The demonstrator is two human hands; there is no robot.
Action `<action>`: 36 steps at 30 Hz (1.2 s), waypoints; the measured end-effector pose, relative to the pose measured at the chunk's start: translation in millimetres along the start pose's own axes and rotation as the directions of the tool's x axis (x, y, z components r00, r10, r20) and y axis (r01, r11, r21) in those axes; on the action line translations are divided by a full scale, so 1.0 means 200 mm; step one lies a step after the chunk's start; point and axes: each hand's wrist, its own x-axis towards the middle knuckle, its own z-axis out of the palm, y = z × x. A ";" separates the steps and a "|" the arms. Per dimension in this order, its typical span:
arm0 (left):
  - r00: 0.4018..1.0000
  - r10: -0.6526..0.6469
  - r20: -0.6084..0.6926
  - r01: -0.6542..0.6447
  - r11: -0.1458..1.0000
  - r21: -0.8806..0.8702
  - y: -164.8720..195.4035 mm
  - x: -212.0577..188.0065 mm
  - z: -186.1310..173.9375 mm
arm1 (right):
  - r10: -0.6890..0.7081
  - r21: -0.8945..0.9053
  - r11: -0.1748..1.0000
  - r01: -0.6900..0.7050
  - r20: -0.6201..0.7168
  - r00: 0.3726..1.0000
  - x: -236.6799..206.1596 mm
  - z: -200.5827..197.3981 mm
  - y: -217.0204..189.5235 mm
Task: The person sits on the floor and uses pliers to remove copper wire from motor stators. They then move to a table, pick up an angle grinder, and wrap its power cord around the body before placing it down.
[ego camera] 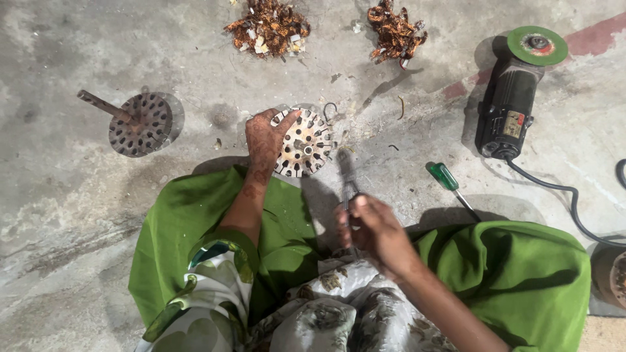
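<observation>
Hands: left (263, 138) steadies one core (304, 143), right (375, 231) pliers (348, 186).

Even, moderately bright light; soft shadows fall left of both hands. Focus sharp centrally, slight wide-angle bending toward edges.

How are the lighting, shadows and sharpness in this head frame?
Head view: soft light from the upper left, shadows falling right of the angle grinder and screwdriver; no glare; floor items sharp; right hand on the pliers slightly blurred; left hand crisp.
</observation>
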 end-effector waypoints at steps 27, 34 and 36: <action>0.999 0.046 0.013 -0.047 0.995 0.088 -0.04 0.02 0.02 | 0.256 0.204 0.927 -0.314 0.267 0.929 0.15 0.10 -0.03; 0.998 0.059 0.000 -0.058 0.992 0.115 -0.03 0.02 0.02 | 0.242 0.265 0.912 -0.314 0.271 0.932 0.17 0.11 -0.03; 1.000 0.017 0.002 -0.017 0.994 0.112 -0.02 0.02 0.02 | 0.213 0.270 0.916 -0.296 0.297 0.931 0.18 0.11 -0.02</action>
